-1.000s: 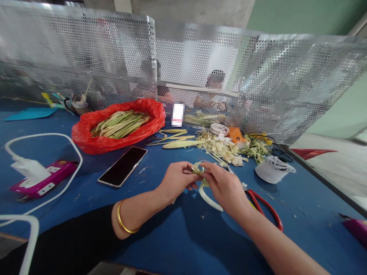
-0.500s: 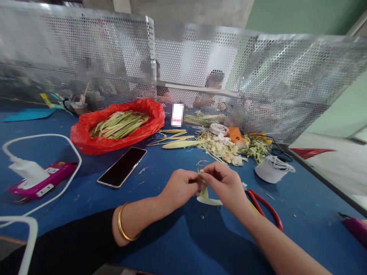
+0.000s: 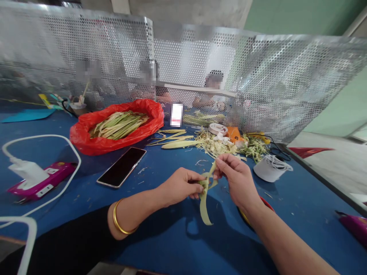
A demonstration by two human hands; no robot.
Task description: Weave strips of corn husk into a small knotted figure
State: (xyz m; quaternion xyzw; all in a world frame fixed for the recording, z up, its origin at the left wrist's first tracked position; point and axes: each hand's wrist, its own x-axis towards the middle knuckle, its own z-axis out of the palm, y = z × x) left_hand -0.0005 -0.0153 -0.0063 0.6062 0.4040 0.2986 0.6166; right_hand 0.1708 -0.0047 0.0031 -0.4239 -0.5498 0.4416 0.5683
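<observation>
So the pale green leaf strip (image 3: 204, 209) is held just above the blue table (image 3: 160, 238), one end dangling. Left hand (image 3: 182, 187) pinches it around the knotty middle, thumb over curled fingers, forearm slanting in from lower left. Right hand (image 3: 236, 177) nips the upper end, sitting slightly higher, red handle (image 3: 267, 204) partly hidden below its wrist.

From the middle of the view, a black phone (image 3: 122, 167) lies flat at eight o'clock. Farther out, nearer nine, is a purple power strip (image 3: 51, 178) with a white plug (image 3: 28, 172). A blue sheet (image 3: 28, 115) lies at nine, a holey metal screen (image 3: 179, 53) stands at twelve, a green wall (image 3: 329, 19) at two
</observation>
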